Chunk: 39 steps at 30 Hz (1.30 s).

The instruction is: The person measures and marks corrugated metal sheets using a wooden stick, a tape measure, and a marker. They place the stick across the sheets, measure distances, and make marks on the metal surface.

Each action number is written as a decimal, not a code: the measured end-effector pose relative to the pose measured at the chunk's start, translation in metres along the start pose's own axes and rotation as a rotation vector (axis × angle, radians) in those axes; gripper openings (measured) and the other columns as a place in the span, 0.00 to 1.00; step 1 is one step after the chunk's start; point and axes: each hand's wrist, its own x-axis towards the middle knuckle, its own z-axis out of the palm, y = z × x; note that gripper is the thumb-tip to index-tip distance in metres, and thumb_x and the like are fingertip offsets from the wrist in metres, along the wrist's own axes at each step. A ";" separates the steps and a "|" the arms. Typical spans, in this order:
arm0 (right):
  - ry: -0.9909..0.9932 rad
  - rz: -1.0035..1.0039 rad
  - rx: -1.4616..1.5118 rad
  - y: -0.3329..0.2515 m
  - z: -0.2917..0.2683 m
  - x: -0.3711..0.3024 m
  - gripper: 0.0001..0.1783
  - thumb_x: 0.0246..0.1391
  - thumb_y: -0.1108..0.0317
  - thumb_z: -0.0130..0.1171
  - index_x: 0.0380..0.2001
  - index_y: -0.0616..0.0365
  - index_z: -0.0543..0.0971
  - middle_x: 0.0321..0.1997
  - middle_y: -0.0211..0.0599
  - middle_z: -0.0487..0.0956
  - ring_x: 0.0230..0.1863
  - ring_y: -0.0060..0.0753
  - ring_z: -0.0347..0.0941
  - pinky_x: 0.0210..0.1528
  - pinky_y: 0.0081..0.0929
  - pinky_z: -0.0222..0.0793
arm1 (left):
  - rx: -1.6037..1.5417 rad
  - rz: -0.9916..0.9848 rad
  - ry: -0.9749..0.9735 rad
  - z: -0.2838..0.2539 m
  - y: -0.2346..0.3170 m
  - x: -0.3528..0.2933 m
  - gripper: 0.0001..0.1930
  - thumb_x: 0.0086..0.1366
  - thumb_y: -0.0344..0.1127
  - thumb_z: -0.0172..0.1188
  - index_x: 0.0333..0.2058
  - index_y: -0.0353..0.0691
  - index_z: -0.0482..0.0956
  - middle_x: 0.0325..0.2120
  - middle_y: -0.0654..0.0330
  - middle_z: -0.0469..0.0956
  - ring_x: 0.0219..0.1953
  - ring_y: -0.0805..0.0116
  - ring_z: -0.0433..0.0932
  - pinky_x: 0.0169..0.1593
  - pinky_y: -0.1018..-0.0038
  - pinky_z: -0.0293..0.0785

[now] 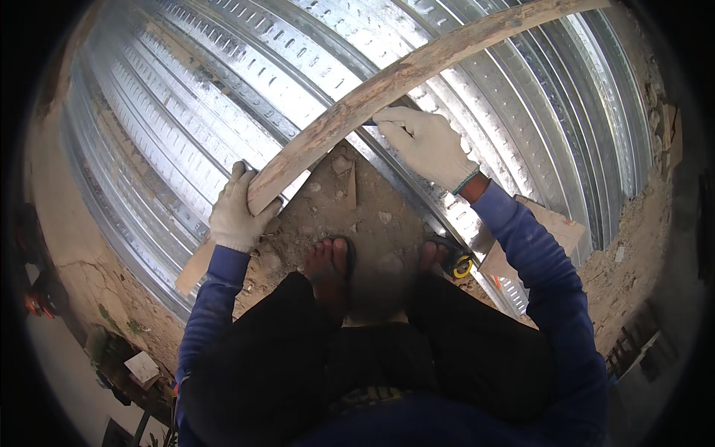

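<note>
A long, rough wooden plank (357, 108) lies diagonally across ribbed, shiny metal decking sheets (223, 82). My left hand (242, 212), in a white knit glove, is wrapped round the plank near its lower left end, thumb on one side and fingers on the other. My right hand (428, 145), gloved too, is closed in a pinch beside the plank's near edge. From its fingertips a thin, dark blue pen-like stick (369, 123) pokes out toward the plank; most of it is hidden by the glove. Under the plank, the sheets end at a corner above bare dirt.
My sandalled feet (328, 257) stand on rubbly dirt (372, 201) between the sheet edges. By the right foot lies a yellow and black tape measure (463, 267). A pale wooden board (547, 231) rests on the decking under my right forearm. Rubble borders the sheets at right.
</note>
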 end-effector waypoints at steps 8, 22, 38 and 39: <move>0.121 -0.116 -0.096 0.014 0.012 -0.005 0.18 0.74 0.55 0.60 0.56 0.52 0.88 0.50 0.43 0.91 0.47 0.43 0.90 0.51 0.35 0.83 | -0.007 0.001 0.009 -0.001 0.002 -0.002 0.41 0.57 0.53 0.79 0.67 0.45 0.77 0.74 0.52 0.72 0.67 0.47 0.79 0.67 0.57 0.78; 0.274 -0.076 -0.117 0.015 0.013 -0.012 0.19 0.73 0.50 0.62 0.55 0.50 0.88 0.37 0.45 0.90 0.37 0.45 0.89 0.41 0.37 0.83 | 0.011 0.004 0.010 0.005 0.002 -0.001 0.40 0.59 0.54 0.77 0.68 0.47 0.77 0.73 0.52 0.72 0.66 0.47 0.79 0.66 0.55 0.78; 0.376 0.431 0.850 0.003 -0.076 -0.037 0.25 0.79 0.51 0.51 0.53 0.65 0.81 0.38 0.40 0.85 0.19 0.18 0.67 0.21 0.20 0.66 | -0.030 0.014 0.144 -0.152 0.016 0.017 0.42 0.52 0.46 0.82 0.65 0.38 0.80 0.49 0.43 0.87 0.52 0.46 0.89 0.56 0.58 0.85; 0.391 0.521 0.879 0.000 -0.070 -0.030 0.29 0.79 0.47 0.51 0.57 0.67 0.81 0.38 0.41 0.85 0.17 0.20 0.63 0.20 0.21 0.64 | -0.025 0.034 0.180 -0.156 0.021 0.014 0.42 0.51 0.45 0.82 0.65 0.37 0.80 0.49 0.43 0.87 0.51 0.46 0.88 0.55 0.57 0.84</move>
